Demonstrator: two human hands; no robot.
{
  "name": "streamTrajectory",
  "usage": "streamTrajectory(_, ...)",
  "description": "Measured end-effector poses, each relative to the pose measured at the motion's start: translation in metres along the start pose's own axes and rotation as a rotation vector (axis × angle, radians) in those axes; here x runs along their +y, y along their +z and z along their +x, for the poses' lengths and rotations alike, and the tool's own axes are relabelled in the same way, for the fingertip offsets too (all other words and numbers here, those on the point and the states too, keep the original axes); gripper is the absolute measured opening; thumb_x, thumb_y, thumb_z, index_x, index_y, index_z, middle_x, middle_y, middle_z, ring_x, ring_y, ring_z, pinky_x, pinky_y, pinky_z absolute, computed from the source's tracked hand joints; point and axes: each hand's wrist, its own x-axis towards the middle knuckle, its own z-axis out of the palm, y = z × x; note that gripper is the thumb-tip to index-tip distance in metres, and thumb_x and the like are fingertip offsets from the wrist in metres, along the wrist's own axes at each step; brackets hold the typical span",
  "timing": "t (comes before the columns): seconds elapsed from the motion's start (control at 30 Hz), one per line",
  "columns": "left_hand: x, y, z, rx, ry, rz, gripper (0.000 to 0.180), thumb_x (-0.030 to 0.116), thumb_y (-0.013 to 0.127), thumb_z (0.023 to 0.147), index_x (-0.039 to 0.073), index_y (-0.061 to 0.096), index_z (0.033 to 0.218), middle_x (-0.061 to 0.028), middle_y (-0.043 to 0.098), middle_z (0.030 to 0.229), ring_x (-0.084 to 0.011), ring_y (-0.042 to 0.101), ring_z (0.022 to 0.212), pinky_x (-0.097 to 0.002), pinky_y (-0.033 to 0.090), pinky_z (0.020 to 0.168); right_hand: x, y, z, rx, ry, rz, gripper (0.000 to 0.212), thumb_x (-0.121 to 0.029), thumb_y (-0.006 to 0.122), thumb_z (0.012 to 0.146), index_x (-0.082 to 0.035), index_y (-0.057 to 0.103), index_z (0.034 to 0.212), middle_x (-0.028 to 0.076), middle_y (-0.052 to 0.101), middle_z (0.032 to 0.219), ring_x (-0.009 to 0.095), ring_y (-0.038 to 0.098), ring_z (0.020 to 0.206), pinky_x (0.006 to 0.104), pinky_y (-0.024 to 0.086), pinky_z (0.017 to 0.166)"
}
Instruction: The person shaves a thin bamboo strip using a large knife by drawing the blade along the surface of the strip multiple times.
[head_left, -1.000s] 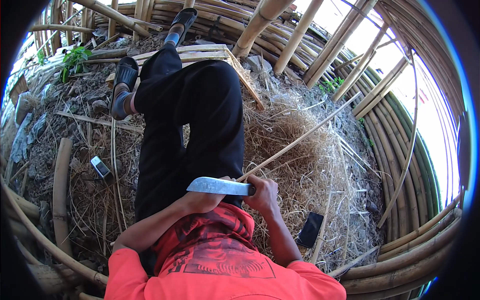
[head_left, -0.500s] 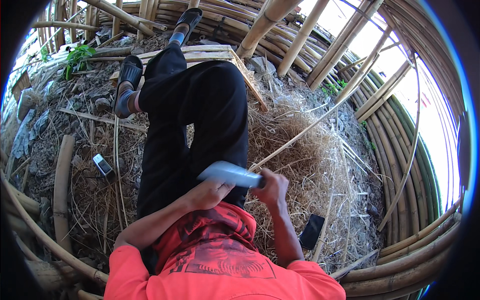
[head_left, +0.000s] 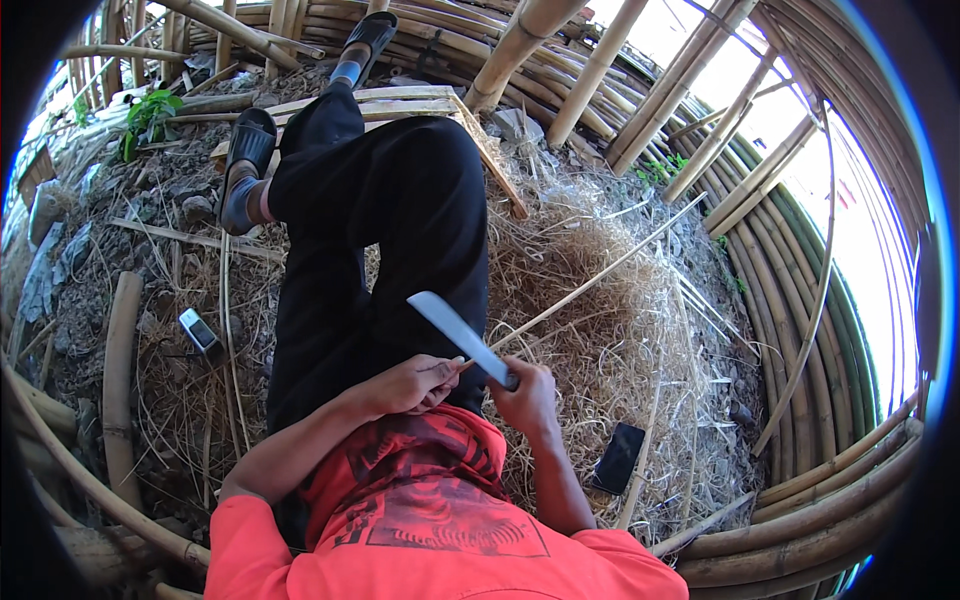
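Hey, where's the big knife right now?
The machete is near the centre of the head view, in the right hand, slanting up and left over the black trousers, close to the left hand.

The knife has a silver-grey blade and a dark handle; the bamboo strip is pale cream. The shirt is bright red, printed in black with a panel of wavy stripes. The trousers are plain black, the sandals dark grey, the sock grey with pink. Straw-gold shavings, a black phone, a leafy green plant and tan bamboo poles add more colour.
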Motion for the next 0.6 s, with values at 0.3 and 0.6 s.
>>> streamTrajectory(0.3, 0.001, -0.004, 0.002, -0.024, -0.049, -0.056, 0.029, 0.028, 0.046, 0.106, 0.013, 0.048, 0.081, 0.0081, 0.034, 0.061, -0.0016, 0.026, 0.045, -0.0209, 0.019, 0.039, -0.024, 0.006, 0.004, -0.163, -0.038, -0.042, 0.021, -0.02, 0.072, 0.076, -0.011, 0.074, 0.096, 0.019, 0.063, 0.066, 0.038, 0.066, 0.065, 0.044, 0.052, 0.061)
streamTrajectory(0.6, -0.008, 0.0, 0.006, 0.044, 0.073, 0.22, 0.031, 0.026, 0.043, 0.107, 0.013, 0.049, 0.08, 0.0067, 0.036, 0.059, -0.0031, 0.026, 0.046, -0.0239, 0.019, 0.042, -0.014, 0.014, 0.008, -0.155, -0.021, -0.054, 0.02, -0.027, 0.07, 0.075, -0.013, 0.071, 0.089, 0.018, 0.067, 0.07, 0.04, 0.067, 0.071, 0.0488, 0.054, 0.067)
